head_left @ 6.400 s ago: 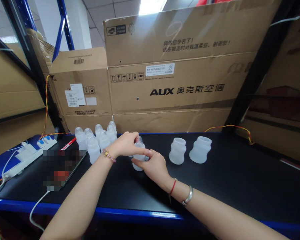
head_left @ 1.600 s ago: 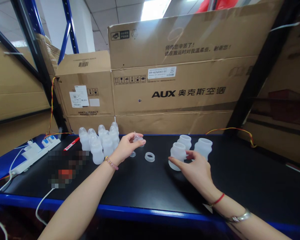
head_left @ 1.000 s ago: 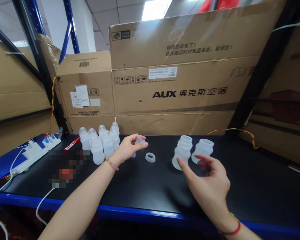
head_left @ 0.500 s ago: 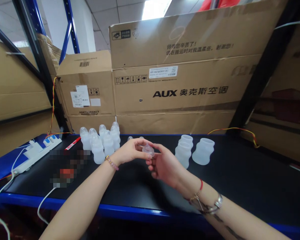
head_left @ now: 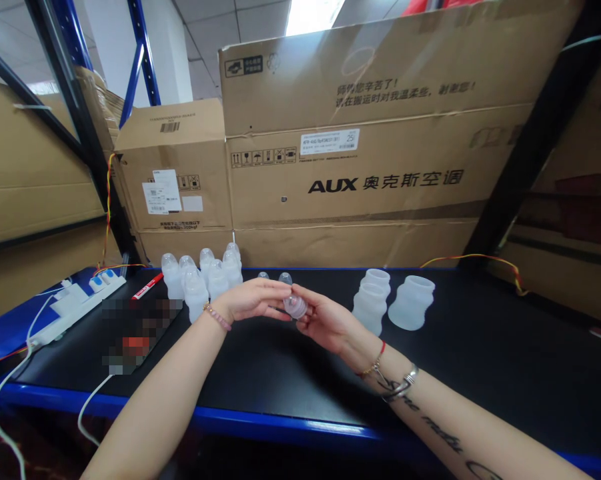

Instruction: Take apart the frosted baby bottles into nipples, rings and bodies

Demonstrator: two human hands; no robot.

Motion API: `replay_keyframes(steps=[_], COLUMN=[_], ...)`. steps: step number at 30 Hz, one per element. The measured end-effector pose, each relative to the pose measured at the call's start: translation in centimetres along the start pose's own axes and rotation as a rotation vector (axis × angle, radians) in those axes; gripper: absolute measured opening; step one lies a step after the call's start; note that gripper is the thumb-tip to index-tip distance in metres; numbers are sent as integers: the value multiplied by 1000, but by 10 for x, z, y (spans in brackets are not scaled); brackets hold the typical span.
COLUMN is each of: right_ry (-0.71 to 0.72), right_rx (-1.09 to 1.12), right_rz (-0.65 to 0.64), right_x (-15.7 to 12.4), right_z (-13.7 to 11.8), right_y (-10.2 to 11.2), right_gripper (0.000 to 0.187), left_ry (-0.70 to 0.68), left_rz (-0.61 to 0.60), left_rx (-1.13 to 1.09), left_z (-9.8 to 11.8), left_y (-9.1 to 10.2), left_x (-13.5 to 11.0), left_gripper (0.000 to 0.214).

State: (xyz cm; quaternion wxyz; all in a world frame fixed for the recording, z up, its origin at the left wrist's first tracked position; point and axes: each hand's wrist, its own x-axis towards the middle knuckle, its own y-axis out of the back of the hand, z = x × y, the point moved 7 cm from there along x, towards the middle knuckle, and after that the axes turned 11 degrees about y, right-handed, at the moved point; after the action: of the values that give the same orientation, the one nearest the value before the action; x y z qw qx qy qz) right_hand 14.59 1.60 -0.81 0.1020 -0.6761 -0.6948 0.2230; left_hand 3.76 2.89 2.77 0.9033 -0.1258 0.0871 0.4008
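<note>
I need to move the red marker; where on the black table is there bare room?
The table is barest right of the three open bottles, behind the right forearm. Another bare patch lies between it and the left forearm. The left is crowded: capped bottles, red marker, pixelated item, power strip.

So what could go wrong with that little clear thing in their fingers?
The clear piece might slip, since the right hand holds it near the fingertips, above the table. The left hand could bump the clear domes close behind it. And the white cable hanging over the front edge could get snagged.
</note>
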Motion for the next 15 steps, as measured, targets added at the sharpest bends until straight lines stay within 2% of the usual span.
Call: replay_keyframes(steps=[5, 9, 15], right_ry=[41, 89, 142], right_rx=[42, 38, -53], right_rz=[-79, -89, -8], right_x=[3, 8, 14], right_z=[-8, -11, -8], right_y=[-8, -6, 3], right_gripper=[24, 27, 34], left_ry=[-37, -36, -80], left_rz=[-43, -67, 67], left_rx=[-83, -120, -9], left_z=[8, 7, 6], left_y=[6, 7, 9], left_x=[-6, -4, 0], left_gripper=[36, 36, 42])
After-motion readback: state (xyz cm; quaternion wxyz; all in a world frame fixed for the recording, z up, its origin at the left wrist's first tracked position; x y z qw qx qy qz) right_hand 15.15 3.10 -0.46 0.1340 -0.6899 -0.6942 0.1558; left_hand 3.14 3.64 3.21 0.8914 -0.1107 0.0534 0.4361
